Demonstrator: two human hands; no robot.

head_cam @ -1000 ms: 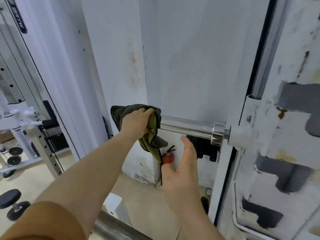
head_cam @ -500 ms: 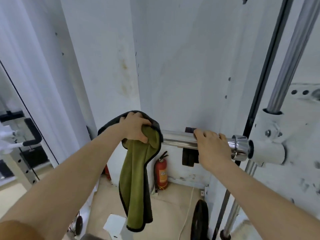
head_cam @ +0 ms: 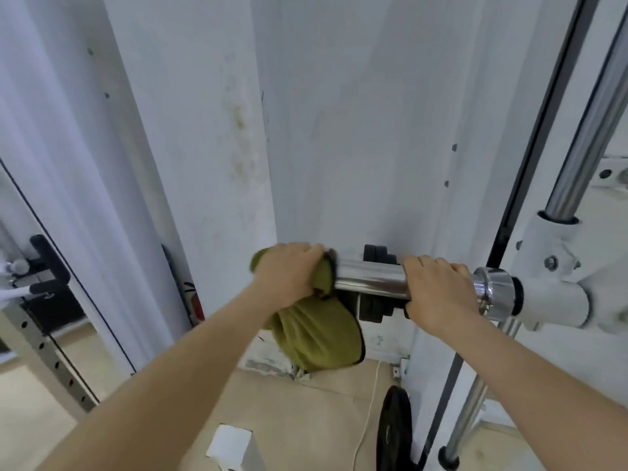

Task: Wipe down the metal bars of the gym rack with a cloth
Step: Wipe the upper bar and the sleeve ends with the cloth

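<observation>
The left hand [head_cam: 287,278] has its grip closed tight around a green cloth [head_cam: 317,334], pressing it onto the end of a shiny metal bar [head_cam: 370,280]. The fingers curl over the top of the cloth, and the rest of the cloth hangs down below the hand in a bunch. The right hand [head_cam: 438,294] has its grip wrapped around the same bar, bare, a little way along from the cloth, so a short shiny piece of bar shows between the two hands. Just past the right hand the bar has a thick silver collar [head_cam: 494,292], and then it goes into a white rack part [head_cam: 560,287]. A long silver pole [head_cam: 591,120] runs up at a slant through that white part. Behind the bar is a pale wall [head_cam: 356,130]. Down on the tan floor [head_cam: 299,419] a black weight plate [head_cam: 394,430] stands on its edge by the wall, and a small white box [head_cam: 234,447] sits near the left arm.
</observation>
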